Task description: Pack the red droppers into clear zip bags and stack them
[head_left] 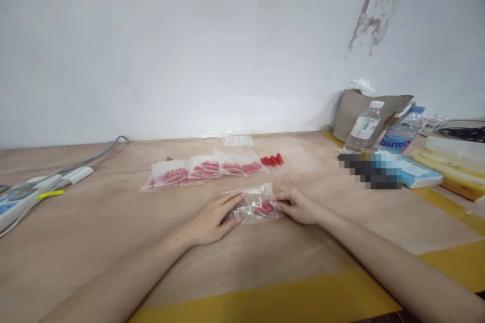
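A small clear plastic bag (254,201) with red-capped droppers inside lies on the wooden table (113,232) between my hands. My left hand (215,217) rests flat on the bag's left end, fingers stretched out. My right hand (297,205) has its fingers curled and pinches the bag's right edge. Beyond the bag, a row of filled bags (200,169) with red droppers lies side by side. To their right sit several loose red-capped droppers (276,164) and an empty clear bag (303,159).
Another clear bag (238,140) lies near the wall. A white power strip (26,194) with grey cables is at the left. At the right stand two water bottles (364,128), a tan bag (356,111), a blue packet (417,171) and yellow boxes (454,171).
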A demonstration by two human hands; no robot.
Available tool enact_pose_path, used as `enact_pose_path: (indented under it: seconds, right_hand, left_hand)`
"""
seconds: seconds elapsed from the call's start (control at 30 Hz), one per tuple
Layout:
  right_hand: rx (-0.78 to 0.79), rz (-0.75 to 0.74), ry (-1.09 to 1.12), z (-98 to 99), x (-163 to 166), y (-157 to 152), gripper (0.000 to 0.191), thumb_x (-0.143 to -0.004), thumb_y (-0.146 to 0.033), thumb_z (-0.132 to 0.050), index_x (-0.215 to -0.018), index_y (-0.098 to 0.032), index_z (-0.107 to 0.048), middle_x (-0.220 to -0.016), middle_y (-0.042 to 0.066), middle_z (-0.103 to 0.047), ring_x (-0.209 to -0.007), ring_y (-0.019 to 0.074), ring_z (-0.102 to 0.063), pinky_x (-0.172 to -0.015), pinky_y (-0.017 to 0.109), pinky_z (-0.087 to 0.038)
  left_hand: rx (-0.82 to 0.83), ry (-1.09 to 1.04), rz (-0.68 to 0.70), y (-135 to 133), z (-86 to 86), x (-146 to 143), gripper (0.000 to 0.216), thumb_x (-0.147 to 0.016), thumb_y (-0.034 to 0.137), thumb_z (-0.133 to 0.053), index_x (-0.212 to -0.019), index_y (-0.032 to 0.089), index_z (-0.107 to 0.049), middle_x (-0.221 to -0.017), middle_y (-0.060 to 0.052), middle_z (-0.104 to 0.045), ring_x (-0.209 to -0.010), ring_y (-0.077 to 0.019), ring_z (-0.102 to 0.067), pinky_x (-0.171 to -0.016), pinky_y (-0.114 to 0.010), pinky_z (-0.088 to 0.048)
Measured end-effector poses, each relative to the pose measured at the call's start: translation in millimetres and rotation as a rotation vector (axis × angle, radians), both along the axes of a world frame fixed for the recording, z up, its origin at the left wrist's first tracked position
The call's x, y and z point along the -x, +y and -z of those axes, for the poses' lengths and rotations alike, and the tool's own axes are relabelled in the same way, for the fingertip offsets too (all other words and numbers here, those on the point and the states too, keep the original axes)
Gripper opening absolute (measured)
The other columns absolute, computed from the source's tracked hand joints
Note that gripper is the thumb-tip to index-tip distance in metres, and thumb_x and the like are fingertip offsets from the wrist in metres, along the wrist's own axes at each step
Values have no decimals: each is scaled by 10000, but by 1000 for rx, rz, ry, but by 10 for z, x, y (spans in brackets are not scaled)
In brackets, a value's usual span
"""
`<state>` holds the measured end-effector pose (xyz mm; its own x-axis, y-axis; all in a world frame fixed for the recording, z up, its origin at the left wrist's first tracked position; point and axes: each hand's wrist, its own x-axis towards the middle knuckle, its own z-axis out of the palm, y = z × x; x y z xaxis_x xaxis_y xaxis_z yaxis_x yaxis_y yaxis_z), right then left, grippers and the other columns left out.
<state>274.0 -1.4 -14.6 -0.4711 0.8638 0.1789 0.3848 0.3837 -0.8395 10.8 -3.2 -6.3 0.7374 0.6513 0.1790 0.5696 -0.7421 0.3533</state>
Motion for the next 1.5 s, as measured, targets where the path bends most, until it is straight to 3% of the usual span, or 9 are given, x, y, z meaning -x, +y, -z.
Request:
enact_pose_path:
  seconds: [0.13,0.4,0.6,0.73,0.87,1.03,1.17,1.33,1.5]
  right_hand:
    - [16,-39,-44,-12,-79,47,233,-751,-337,-514,-854,-213,-682,-793,6,-654,-743,154,-571,-694,263,-443]
    - [-184,647,-254,66,-445,633,138,-704,-270,-542,-710,-161,-627,-692,31,-647,-615,134,-552,-588,228,-399]
    - [-50,877,-359,-49,-333,1149,226,-630,-290,-622,-805,-147,-607,-769,81,-643,-787,183,-588,-627,225,-407]
    - [56,878,-355,-119,-214,1313,74,-585,-200,-644,-610,-155,-590,-600,68,-603,-681,194,-590,-555,239,-394]
    - [110,871,-287,-184,-191,1358,58,-580,-113,-619,-596,-151,-578,-497,48,-552,-584,182,-565,-503,243,-380]
    - [76,836,-99,-254,-265,1076,288,-696,-139,-523,-984,-129,-529,-510,-4,-515,-495,130,-533,-451,212,-396]
    - [49,714,294,-129,-295,627,627,-716,-141,-480,-1269,-171,-187,-554,-74,-461,-427,107,-520,-410,210,-443]
    - [114,738,680,139,-147,322,509,-675,-142,-528,-1090,-235,-249,-630,-92,-479,-440,95,-558,-444,231,-507]
    - [298,590,777,188,64,208,351,-656,-168,-618,-891,-213,-360,-617,-65,-552,-518,89,-591,-575,237,-527]
  left_hand:
    - [19,-43,-20,-1,8,4,437,-878,336,-428,-1295,246,-333,-1380,-61,-308,-1236,-225,-332,-1006,-386,-311]
    - [84,-140,-11,-14,-29,-18,207,-915,339,-327,-889,199,-477,-1238,-79,-450,-1205,-215,-370,-935,-360,-378]
    - [59,-113,-8,-13,-21,-22,218,-913,334,-341,-941,197,-509,-1259,-76,-438,-1193,-213,-386,-943,-352,-374]
    - [9,-51,4,5,30,-7,307,-911,331,-361,-1185,249,-472,-1356,-49,-345,-1213,-212,-369,-1000,-368,-318]
    - [-5,-12,6,19,61,9,339,-913,341,-359,-1230,279,-462,-1373,-34,-330,-1237,-215,-338,-1016,-380,-299]
    - [-10,-6,2,24,53,16,349,-912,348,-361,-1243,283,-452,-1382,-32,-319,-1238,-218,-339,-1016,-384,-303]
    - [-11,8,3,24,42,13,348,-913,348,-359,-1243,282,-447,-1377,-31,-327,-1234,-218,-344,-1009,-384,-313]
    - [-10,-4,-8,10,5,0,362,-912,339,-364,-1268,278,-399,-1378,-27,-323,-1238,-211,-333,-1007,-383,-316]
    - [0,-24,-25,-5,-13,-11,417,-905,337,-380,-1311,265,-321,-1355,-36,-357,-1233,-207,-337,-1011,-381,-312]
